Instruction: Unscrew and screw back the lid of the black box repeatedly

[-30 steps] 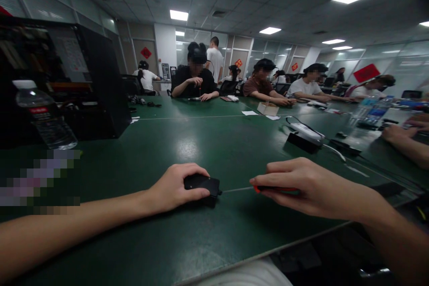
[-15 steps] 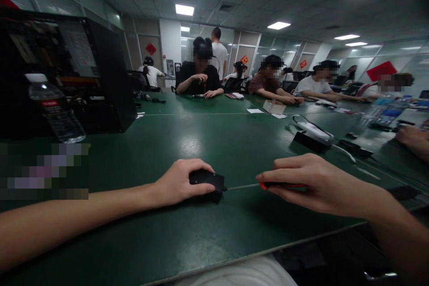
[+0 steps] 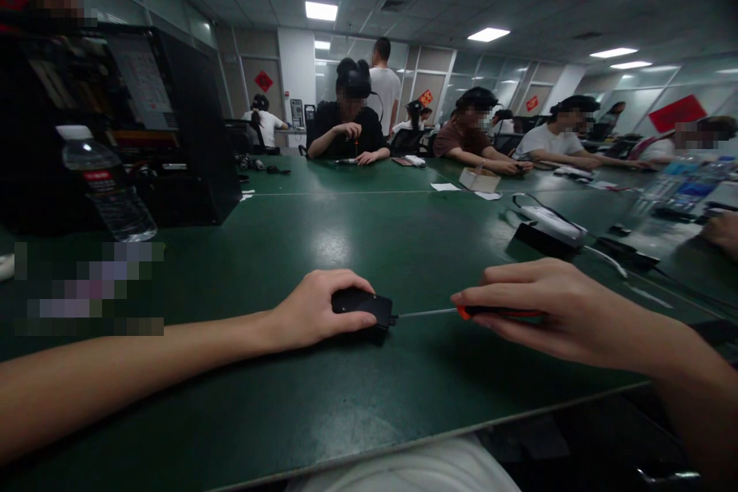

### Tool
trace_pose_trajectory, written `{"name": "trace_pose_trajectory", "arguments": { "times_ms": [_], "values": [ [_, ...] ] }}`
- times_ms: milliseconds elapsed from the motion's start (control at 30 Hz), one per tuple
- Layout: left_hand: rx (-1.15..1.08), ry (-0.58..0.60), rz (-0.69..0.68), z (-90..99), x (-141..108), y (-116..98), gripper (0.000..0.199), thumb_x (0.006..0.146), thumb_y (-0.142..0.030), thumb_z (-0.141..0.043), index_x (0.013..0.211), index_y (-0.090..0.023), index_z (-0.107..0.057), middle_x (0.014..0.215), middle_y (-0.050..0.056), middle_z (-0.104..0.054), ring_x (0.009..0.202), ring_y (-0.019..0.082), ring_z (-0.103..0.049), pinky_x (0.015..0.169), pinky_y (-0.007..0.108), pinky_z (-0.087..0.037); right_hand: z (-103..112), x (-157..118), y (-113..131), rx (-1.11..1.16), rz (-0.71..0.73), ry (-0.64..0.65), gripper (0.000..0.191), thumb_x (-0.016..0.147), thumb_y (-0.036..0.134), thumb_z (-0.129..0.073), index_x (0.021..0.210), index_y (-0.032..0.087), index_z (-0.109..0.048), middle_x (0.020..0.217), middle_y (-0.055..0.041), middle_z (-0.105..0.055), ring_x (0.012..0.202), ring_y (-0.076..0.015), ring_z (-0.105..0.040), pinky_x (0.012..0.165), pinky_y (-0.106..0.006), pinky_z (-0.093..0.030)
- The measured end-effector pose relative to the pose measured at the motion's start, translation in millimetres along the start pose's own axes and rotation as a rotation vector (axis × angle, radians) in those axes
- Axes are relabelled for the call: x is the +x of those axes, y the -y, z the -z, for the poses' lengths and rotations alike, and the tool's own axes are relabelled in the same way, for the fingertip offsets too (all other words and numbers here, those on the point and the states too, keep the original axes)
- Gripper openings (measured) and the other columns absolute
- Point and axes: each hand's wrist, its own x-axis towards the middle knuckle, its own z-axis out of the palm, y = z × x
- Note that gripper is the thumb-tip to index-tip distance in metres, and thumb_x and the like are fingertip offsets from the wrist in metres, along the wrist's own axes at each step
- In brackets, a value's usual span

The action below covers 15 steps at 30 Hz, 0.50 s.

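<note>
My left hand (image 3: 316, 306) is closed round a small black box (image 3: 369, 310) with flat sides, holding it at the table top. In my right hand (image 3: 536, 307) is a screwdriver (image 3: 462, 312) with a red and black handle, gripped between thumb and fingers. Its thin metal shaft points left, level with the table, and its tip meets a small dark piece at the right end of the box. Whether the tip sits inside that piece, I cannot tell.
A computer case (image 3: 193, 131) with its side off stands at the left behind a water bottle (image 3: 109, 184). On the right lie a white power strip (image 3: 550, 225) and cables. A small carton (image 3: 480, 180) sits farther back on the green table (image 3: 323, 419). People sit along the far side.
The view has shifted slightly, so most things appear a little to the right. Both hands keep their holds. Someone's head has come into view at the upper left.
</note>
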Motion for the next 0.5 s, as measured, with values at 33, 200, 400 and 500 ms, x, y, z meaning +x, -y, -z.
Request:
{"name": "trace_pose_trajectory", "arguments": {
  "times_ms": [33,200,400,500],
  "values": [
    [0.004,0.0,0.001,-0.1,0.1,-0.1,0.034,0.087,-0.045,-0.074,0.109,-0.018,-0.072,0.1,0.005,-0.074,0.087,0.02,-0.067,0.077,0.029,-0.048,0.1,-0.6,-0.2,-0.003,-0.004,-0.01,0.025,0.099,0.021,-0.056,0.121,0.022,-0.069,0.081,-0.003,-0.067,0.066,-0.0095,-0.061,0.059,-0.021,-0.04],
    [0.016,-0.005,0.0,0.4,0.9,-1.2,0.034,0.087,-0.043,-0.074,0.109,-0.017,-0.072,0.101,0.005,-0.074,0.086,0.02,-0.067,0.076,0.029,-0.047,-0.8,-1.2,-0.6,-0.013,0.003,-0.007,0.026,0.099,0.021,-0.056,0.122,0.022,-0.069,0.083,-0.0033,-0.067,0.067,-0.0094,-0.061,0.059,-0.021,-0.04],
    [0.025,0.009,0.02,0.9,0.6,-1.7,0.034,0.088,-0.043,-0.073,0.111,-0.018,-0.072,0.103,0.005,-0.074,0.09,0.021,-0.067,0.077,0.03,-0.047,-2.9,1.5,0.1,-0.01,0.002,0.021,0.026,0.101,0.022,-0.056,0.124,0.021,-0.069,0.082,-0.0026,-0.067,0.067,-0.0088,-0.06,0.059,-0.02,-0.038],
    [0.024,0.014,0.018,0.9,-0.1,-1.2,0.034,0.088,-0.043,-0.073,0.111,-0.018,-0.072,0.103,0.005,-0.074,0.09,0.021,-0.066,0.077,0.03,-0.047,-3.5,1.5,0.6,-0.002,-0.002,0.016,0.025,0.101,0.022,-0.055,0.122,0.02,-0.07,0.081,-0.0028,-0.067,0.067,-0.0087,-0.06,0.059,-0.02,-0.039]
  ]
}}
